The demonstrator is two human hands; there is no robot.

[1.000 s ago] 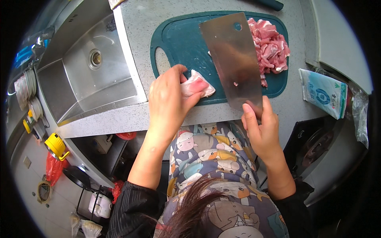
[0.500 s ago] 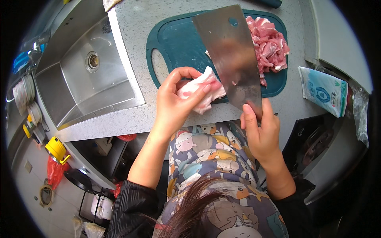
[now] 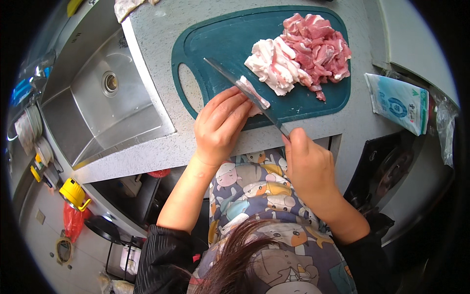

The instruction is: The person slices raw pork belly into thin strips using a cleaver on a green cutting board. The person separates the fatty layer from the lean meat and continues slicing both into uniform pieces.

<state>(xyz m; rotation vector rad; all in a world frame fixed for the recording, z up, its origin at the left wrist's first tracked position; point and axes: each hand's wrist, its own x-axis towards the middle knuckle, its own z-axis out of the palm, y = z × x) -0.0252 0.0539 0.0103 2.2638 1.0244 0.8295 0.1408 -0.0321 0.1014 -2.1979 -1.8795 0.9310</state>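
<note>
On the dark green cutting board (image 3: pixel 215 41), my left hand (image 3: pixel 221 122) presses a piece of meat down with curled fingers, hiding most of it. My right hand (image 3: pixel 309 164) grips the handle of a cleaver (image 3: pixel 257 103), whose blade stands on edge against my left fingertips. Just beyond the blade lies a narrow pale strip of meat (image 3: pixel 253 92). Farther right is a heap of white fatty slices (image 3: pixel 275 64), touching a larger pile of pink meat slices (image 3: pixel 318 46).
Left of the board is a steel sink (image 3: pixel 110 115) with a drain. A blue and white plastic packet (image 3: pixel 399 104) stands at the right. The counter's front edge (image 3: pixel 142 154) runs close before me. A yellow lamp-like object (image 3: pixel 73 193) hangs at lower left.
The cleaver has turned from flat to on edge and come down at the board. My left hand has lowered the raised meat onto the board. The white slices are now uncovered.
</note>
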